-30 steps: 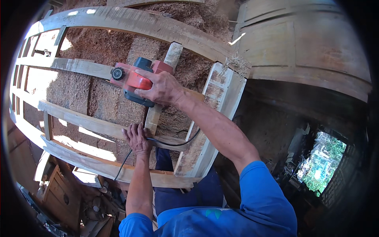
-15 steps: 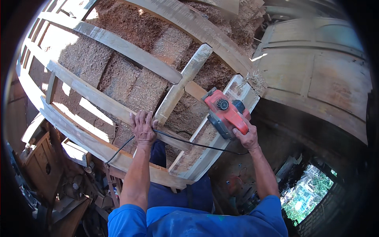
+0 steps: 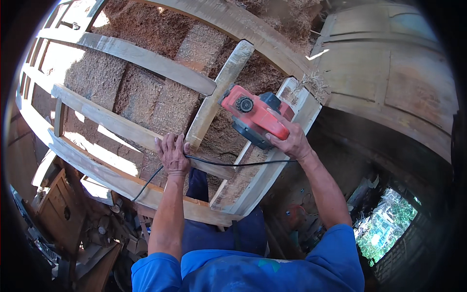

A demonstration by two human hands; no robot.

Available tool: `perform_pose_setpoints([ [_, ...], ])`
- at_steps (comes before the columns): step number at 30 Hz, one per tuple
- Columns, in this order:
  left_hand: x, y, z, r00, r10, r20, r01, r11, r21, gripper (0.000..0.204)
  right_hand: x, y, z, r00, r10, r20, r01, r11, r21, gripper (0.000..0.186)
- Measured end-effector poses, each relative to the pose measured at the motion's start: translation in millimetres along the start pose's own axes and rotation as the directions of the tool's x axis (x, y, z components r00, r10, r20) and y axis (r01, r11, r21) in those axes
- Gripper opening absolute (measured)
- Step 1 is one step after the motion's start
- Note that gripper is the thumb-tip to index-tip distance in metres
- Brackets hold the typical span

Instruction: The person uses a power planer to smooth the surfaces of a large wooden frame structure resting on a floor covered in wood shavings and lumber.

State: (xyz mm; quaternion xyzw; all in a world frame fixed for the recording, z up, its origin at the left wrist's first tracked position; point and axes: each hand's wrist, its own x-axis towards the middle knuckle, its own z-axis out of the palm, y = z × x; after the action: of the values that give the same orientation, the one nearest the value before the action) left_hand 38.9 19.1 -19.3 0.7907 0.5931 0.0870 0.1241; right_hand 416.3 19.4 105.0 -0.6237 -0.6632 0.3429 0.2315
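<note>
One person works with two hands over one wooden frame (image 3: pixel 262 46), whose four long rails run from ten o'clock down toward the near right side. One end rail (image 3: pixel 238 187) closes it on the right, and one slanting crosspiece (image 3: pixel 209 114) stands inside that rail; the smaller struts toward ten o'clock are too crowded to count surely. One red-and-black power planer (image 3: pixel 258 114) with one round black knob lies at one o'clock from the middle of the view, its nose beside the crosspiece and its rear reaching over the end rail; whether its sole touches wood cannot be told. The right hand (image 3: pixel 294 138), at three o'clock, is clamped on the planer's red handle. The left hand (image 3: pixel 174 155), at nine o'clock, lies over the third rail, fingers slightly apart. One black cable (image 3: pixel 243 165) passes beneath it and runs to the right wrist. Between the rails, open bays show the shavings-covered surface below, and a gap parts the planer from the left hand. The end rail's outer edge borders dark open room at four o'clock. At two o'clock, the frame's corner, topped by one tuft of shavings (image 3: pixel 315 83), nears a panelled wooden piece (image 3: pixel 360 73).
</note>
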Motion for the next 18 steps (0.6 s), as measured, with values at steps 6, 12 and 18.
perform_pose_setpoints([
  [6, -1.4, -0.8, -0.3, 1.0, -0.014, 0.014, 0.015, 1.0, -0.02, 0.038, 68.4, -29.1, 17.2, 0.998, 0.028, 0.052, -0.026, 0.999, -0.035, 0.068],
  [12, 0.1, -2.1, 0.3, 1.0, -0.021, 0.005, 0.022, 0.999, -0.034, 0.038, 111.0, -38.8, 29.4, 0.992, -0.041, 0.122, 0.048, 0.997, -0.054, 0.066],
  [18, -0.1, -0.4, 0.4, 1.0, -0.025, 0.008, 0.025, 0.999, -0.036, 0.037, 132.3, -45.6, 43.5, 0.99, -0.119, 0.074, 0.123, 0.991, -0.056, 0.063],
])
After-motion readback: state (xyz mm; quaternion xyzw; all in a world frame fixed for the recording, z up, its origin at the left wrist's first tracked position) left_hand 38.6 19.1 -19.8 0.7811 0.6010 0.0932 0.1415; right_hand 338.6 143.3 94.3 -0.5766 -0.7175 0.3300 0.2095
